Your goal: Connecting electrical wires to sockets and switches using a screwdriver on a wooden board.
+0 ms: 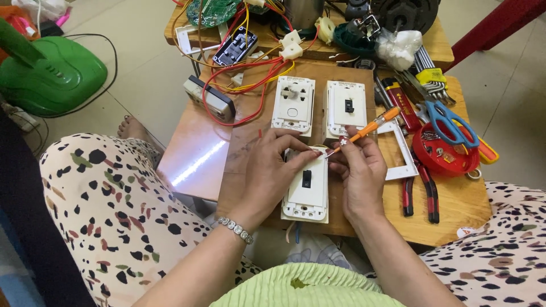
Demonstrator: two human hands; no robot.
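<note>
Switch plate (307, 185) under left hand (272, 170), fingers pressed on its edge; right hand (357, 170) pinching orange screwdriver (364, 132) just above.

The person's arms are bare. On the left wrist (234, 228) sits a silver link bracelet, low centre of the frame. A pale green ribbed top (301, 287) fills the bottom edge. Cream trousers (108, 204) with black, brown and green spots cover both legs; one bare foot (132, 127) shows at left.
</note>
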